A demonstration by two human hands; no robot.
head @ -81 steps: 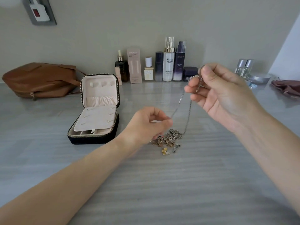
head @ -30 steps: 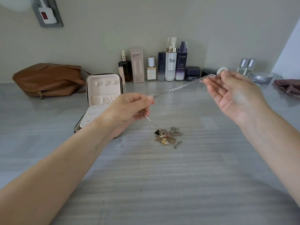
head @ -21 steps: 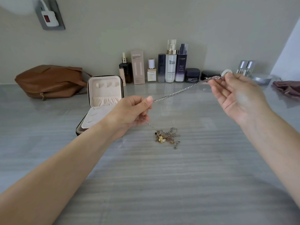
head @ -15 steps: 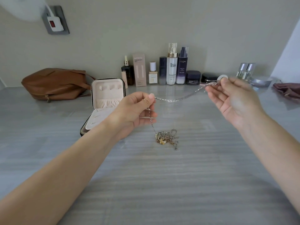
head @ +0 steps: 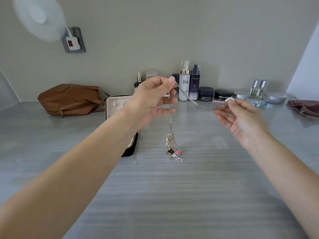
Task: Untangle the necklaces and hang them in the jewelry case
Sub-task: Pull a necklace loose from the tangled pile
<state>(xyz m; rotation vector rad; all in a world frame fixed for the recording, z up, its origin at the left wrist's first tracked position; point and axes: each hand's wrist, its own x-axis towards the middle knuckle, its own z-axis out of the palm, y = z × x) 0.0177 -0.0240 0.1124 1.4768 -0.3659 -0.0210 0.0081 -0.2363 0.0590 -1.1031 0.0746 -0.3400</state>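
A silver chain point(head: 195, 102) sags between both hands above the grey table. My left hand point(head: 151, 100) pinches it high up between thumb and forefinger. My right hand point(head: 241, 118) pinches its other end, palm up, further right. From the left hand the chain drops straight down to a tangled clump of necklaces point(head: 173, 147) with small pendants, one pink, whose bottom touches the table. The black jewelry case point(head: 114, 104) stands open behind my left forearm, mostly hidden, its cream lid upright.
A brown leather bag point(head: 69, 99) lies at the back left. Cosmetic bottles and jars point(head: 189, 83) line the wall behind the hands. Silver tins and glass bottles point(head: 264, 94) sit at the back right, with a mauve cloth pouch point(head: 305, 107) at the right edge.
My left hand has risen, drawing the chain up so the clump now hangs stretched with only its bottom on the table. The right hand has dropped slightly and the chain between the hands sags.
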